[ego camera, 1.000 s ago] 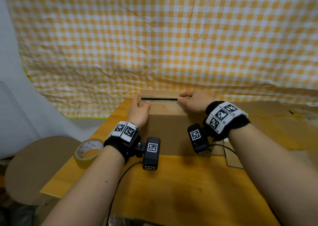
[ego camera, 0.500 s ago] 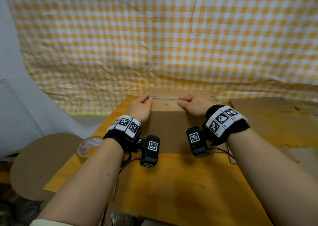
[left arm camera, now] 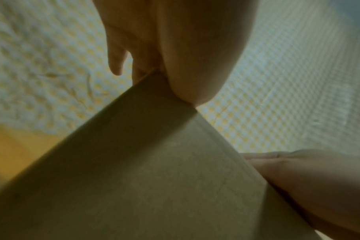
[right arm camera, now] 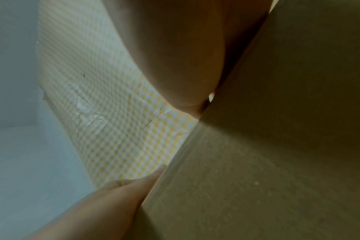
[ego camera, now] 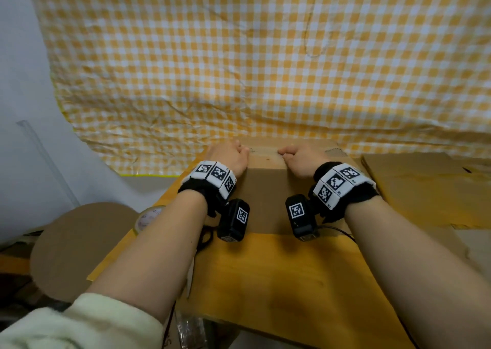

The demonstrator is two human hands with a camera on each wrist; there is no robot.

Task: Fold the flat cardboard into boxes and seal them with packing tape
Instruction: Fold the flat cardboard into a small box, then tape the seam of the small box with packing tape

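Observation:
A brown cardboard box (ego camera: 265,197) stands on the wooden table (ego camera: 279,282) with its top flaps folded down and meeting at a seam (ego camera: 263,151). My left hand (ego camera: 228,155) grips the box's top left corner, its fingers curled. In the left wrist view the palm (left arm camera: 195,65) sits on the corner of the box (left arm camera: 154,170) and a finger (left arm camera: 115,65) hangs past its edge. My right hand (ego camera: 300,157) presses on the top right part with curled fingers. In the right wrist view its palm (right arm camera: 175,56) lies against the box (right arm camera: 267,162) and its fingers are hidden.
A roll of packing tape (ego camera: 148,217) lies at the table's left edge, partly behind my left forearm. Flat cardboard sheets (ego camera: 414,186) lie on the right. A round cardboard piece (ego camera: 79,247) sits lower left. A yellow checked cloth (ego camera: 265,70) hangs close behind the box.
The dark gap between the top flaps has closed into a thin seam. Both hands went from flat fingers to curled ones and stay on the box top.

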